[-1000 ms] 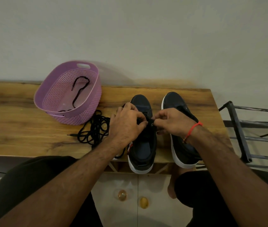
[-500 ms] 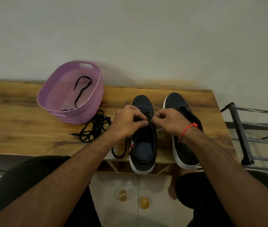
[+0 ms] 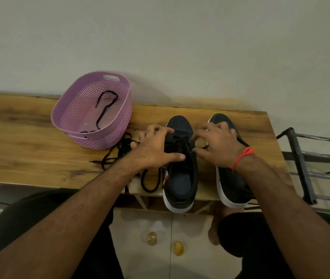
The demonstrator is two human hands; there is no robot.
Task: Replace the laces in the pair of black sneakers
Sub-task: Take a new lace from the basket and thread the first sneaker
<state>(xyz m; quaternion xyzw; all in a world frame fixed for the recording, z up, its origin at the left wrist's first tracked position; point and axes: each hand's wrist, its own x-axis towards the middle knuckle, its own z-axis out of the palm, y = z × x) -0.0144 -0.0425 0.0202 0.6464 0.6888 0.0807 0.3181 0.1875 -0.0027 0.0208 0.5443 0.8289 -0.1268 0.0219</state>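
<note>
Both hands work the left shoe [image 3: 180,178], right of the basket [image 3: 91,117] — left hand [image 3: 156,148] spread over its lacing, right hand [image 3: 216,150] pinching the lace [image 3: 184,143]; a slack pull might skip an eyelet — or unthread it.

— Where is there room around the left sneaker [image 3: 181,168]?

— Bare wooden tabletop [image 3: 19,141] stretches far to its left, beyond the purple basket [image 3: 91,119]. The narrow gap to the right sneaker [image 3: 232,178] is partly filled by the right hand [image 3: 218,146].

— And what blocks the way?

— A tangle of black laces [image 3: 124,154] lies just left of it, under the left hand [image 3: 156,146]; the wall [image 3: 180,47] stands behind its toe.
</note>
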